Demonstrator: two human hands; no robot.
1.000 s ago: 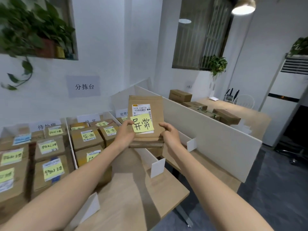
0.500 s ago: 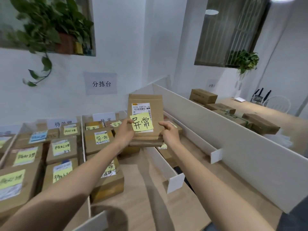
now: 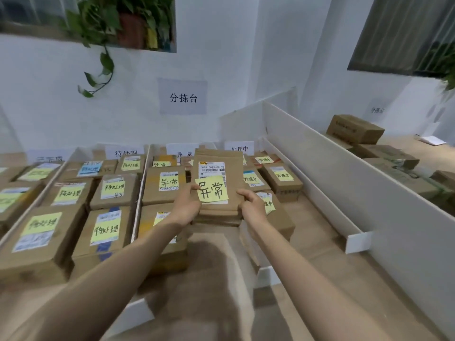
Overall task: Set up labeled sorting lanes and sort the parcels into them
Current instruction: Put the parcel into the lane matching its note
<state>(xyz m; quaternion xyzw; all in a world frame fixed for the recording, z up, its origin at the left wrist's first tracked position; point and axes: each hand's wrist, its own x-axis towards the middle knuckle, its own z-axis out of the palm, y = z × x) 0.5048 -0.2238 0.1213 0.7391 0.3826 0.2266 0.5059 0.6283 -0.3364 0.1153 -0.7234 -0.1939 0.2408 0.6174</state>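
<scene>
left hand [image 3: 186, 206] and right hand [image 3: 254, 205] grip a parcel [image 3: 219, 161] above lanes [image 3: 140, 193] full of labelled boxes [image 3: 109, 191].

Two bare arms reach forward from the bottom of the view, drawing closer toward the middle. The left forearm [image 3: 123, 262] enters from the lower left and the right forearm [image 3: 295, 262] from the lower right, both nearly straight. The left hand [image 3: 188, 204] grips the lower left edge of a flat brown parcel [image 3: 219, 163], thumb on its front. The right hand [image 3: 253, 205] grips the lower right edge, fingers curled round it.
</scene>
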